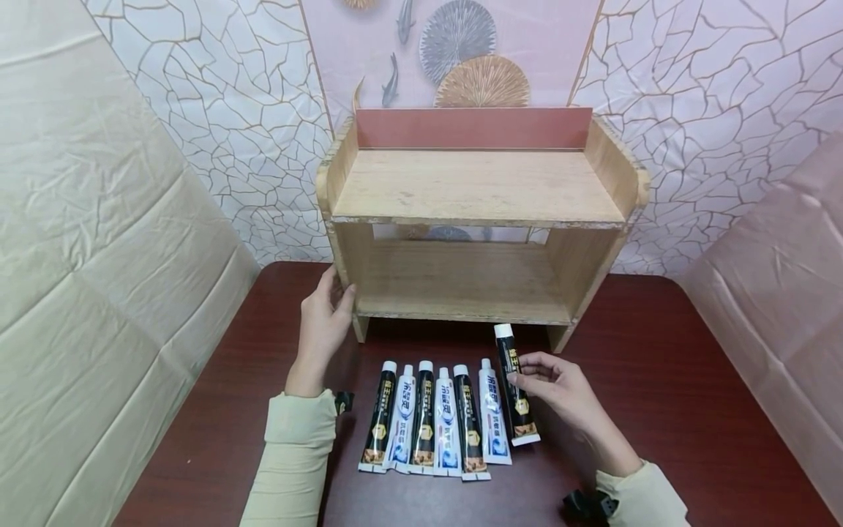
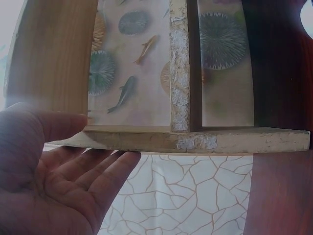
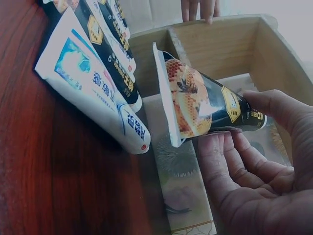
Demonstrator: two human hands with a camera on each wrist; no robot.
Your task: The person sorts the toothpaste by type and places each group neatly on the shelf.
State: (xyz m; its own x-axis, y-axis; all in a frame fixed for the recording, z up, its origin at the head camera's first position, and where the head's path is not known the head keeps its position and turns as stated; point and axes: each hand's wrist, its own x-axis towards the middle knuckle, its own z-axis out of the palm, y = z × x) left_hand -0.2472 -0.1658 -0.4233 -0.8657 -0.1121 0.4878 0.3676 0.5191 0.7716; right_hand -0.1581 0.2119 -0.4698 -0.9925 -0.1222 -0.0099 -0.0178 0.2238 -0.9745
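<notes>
My right hand (image 1: 563,391) pinches a black toothpaste tube (image 1: 516,388) between thumb and fingers, its white cap pointing toward the shelf. In the right wrist view this tube (image 3: 215,105) appears raised off the table, with a honeycomb picture near its crimped end. A white-and-blue toothpaste tube (image 1: 492,417) lies just left of it, at the end of a row of alternating black and white tubes. My left hand (image 1: 323,329) grips the left side panel of a small wooden shelf (image 1: 477,187). In the left wrist view the thumb lies inside the panel (image 2: 146,139), the fingers outside.
The two-tier shelf stands at the back of the dark red table (image 1: 658,366). Behind it hangs a patterned wall covering (image 1: 711,110). Pale fabric (image 1: 112,293) slopes along the left side, with more fabric (image 1: 784,293) on the right.
</notes>
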